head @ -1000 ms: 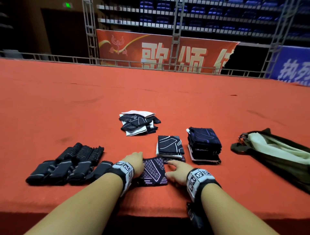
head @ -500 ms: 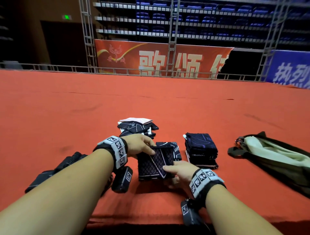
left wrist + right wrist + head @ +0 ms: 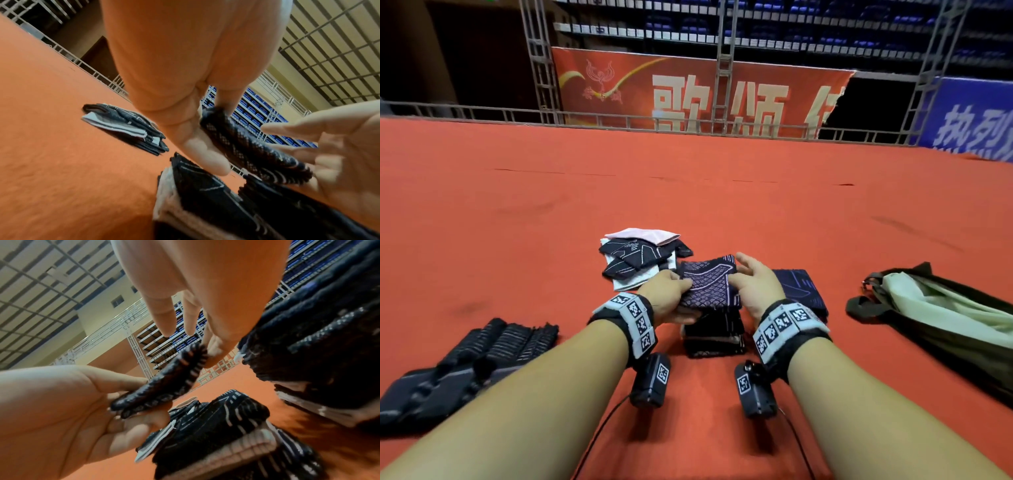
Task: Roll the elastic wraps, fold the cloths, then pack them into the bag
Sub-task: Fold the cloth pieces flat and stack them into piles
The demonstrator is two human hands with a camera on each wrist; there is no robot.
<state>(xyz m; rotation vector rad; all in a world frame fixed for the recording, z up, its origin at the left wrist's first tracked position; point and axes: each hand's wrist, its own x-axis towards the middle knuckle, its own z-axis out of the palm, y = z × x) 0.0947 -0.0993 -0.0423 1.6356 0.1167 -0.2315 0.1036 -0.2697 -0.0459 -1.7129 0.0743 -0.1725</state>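
Left hand (image 3: 671,301) pinches one edge of the folded cloth (image 3: 710,282), thumb on top and fingers beneath, as the left wrist view shows plainly; right hand (image 3: 755,284) meets the opposite edge with its fingertips, the other fingers spread and fairly straight, so it steadies rather than grips. Between them the cloth hangs in the air just above the near stack (image 3: 714,334) of folded cloths, not yet resting on it. A second ago the same cloth lay flat on the table (image 3: 517,212) under both palms; half a second ago it was lifted and being doubled over; now it is a compact square carried forward over the stack. By my reading the fold is done and the step in hand is stacking. Everything else has kept its place: the loose pile (image 3: 640,260) of unfolded cloths behind, the taller stack (image 3: 803,291) just right of the right hand, the rolled wraps (image 3: 476,363) in a row at the left, and the bag (image 3: 941,318) lying open at the right with nothing yet packed that I can see. With the loose pile still waiting, folding looks well along but unfinished, and packing not begun. Lowering the cloth squarely matters, since the stack could shift or lean.
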